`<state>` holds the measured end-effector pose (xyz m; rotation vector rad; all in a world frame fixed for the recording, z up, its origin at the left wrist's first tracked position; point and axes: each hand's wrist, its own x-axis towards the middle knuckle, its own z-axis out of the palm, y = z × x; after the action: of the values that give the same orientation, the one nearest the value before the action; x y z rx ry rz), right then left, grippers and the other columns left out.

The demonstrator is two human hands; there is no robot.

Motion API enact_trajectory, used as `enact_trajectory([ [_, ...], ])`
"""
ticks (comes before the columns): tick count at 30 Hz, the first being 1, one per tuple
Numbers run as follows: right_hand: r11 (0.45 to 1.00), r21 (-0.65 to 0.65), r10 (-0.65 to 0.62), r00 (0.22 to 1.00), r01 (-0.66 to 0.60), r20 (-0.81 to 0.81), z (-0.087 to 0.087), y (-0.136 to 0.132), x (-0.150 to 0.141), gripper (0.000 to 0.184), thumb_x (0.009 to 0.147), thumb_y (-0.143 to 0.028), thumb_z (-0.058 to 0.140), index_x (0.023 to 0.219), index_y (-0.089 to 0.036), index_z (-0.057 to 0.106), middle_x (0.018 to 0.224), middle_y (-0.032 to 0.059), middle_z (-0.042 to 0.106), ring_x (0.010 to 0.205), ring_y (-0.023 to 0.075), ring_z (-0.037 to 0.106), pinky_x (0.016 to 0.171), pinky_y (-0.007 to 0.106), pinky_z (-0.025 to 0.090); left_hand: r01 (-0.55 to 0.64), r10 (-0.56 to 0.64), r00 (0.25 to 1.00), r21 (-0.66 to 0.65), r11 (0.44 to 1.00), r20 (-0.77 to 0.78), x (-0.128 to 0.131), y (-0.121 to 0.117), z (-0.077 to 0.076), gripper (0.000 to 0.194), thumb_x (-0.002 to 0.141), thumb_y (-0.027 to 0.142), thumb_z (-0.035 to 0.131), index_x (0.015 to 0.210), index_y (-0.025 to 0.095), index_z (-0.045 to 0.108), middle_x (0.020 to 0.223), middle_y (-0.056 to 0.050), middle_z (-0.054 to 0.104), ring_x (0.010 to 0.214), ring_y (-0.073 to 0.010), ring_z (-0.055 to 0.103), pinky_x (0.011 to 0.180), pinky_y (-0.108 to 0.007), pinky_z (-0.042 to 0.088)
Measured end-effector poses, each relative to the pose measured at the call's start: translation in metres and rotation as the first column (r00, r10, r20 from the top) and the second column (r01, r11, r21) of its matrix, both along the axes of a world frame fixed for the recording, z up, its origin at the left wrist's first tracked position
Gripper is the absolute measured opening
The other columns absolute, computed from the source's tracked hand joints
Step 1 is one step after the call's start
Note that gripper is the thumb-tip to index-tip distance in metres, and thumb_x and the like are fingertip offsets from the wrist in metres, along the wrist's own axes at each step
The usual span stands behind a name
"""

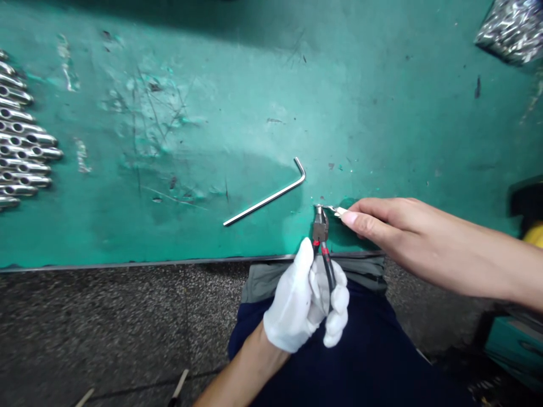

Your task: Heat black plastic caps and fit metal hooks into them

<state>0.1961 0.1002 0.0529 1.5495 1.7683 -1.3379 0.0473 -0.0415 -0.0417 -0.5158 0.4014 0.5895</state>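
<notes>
My left hand (292,308), in a white glove, is wrapped around a pair of pliers (321,227) with black and red handles. The jaws point away from me, just over the table's near edge. My right hand (409,240) is bare and pinches a small thin metal piece with a pale part (340,211) between thumb and forefinger. Its far end meets the tips of the pliers; whether the jaws grip it is too small to tell. To the left of the pliers, a silver hex key (267,202) lies on the green table top.
Several shiny metal tubes with holes (25,152) lie in rows at the left edge of the green table (237,102). A clear bag of small metal parts (513,31) sits at the far right corner. Below the table's front edge is a speckled floor (106,322).
</notes>
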Motion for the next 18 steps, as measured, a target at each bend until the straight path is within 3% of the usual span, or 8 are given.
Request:
enact_trajectory([
  [6,0.999,0.032,0.034,0.999,-0.034,0.021,0.001,0.004,-0.001,0.054,0.102,-0.064,0.036,0.086,-0.021,0.065,0.075,0.0047,0.066,0.062,0.0196,0.057,0.053,0.030,0.039,0.023,-0.023,0.996,0.002,1.000,-0.083,0.002,0.000,0.002,0.070,0.093,0.073,0.031,0.080,0.013,0.064,0.055,-0.003,0.062,0.034,-0.0153,0.055,0.029,-0.025,0.044],
  [13,0.992,-0.078,0.106,0.991,-0.099,0.086,0.002,0.015,-0.004,0.062,0.101,-0.069,0.030,0.080,-0.022,0.063,0.074,0.0050,0.066,0.061,0.0188,0.056,0.052,0.030,0.039,0.076,-0.074,0.987,0.014,0.997,-0.142,-0.001,0.004,0.004,0.071,0.092,0.075,0.031,0.076,0.014,0.063,0.054,-0.003,0.061,0.033,-0.0152,0.053,0.028,-0.025,0.042],
  [18,0.983,-0.078,0.174,0.977,-0.166,0.121,0.000,0.020,-0.006,0.059,0.103,-0.064,0.029,0.075,-0.023,0.062,0.066,0.0040,0.065,0.055,0.0176,0.054,0.049,0.031,0.035,0.081,-0.076,0.988,0.027,0.996,-0.136,-0.002,0.004,0.004,0.072,0.094,0.073,0.028,0.072,0.013,0.062,0.052,-0.003,0.060,0.032,-0.0145,0.052,0.028,-0.024,0.040],
])
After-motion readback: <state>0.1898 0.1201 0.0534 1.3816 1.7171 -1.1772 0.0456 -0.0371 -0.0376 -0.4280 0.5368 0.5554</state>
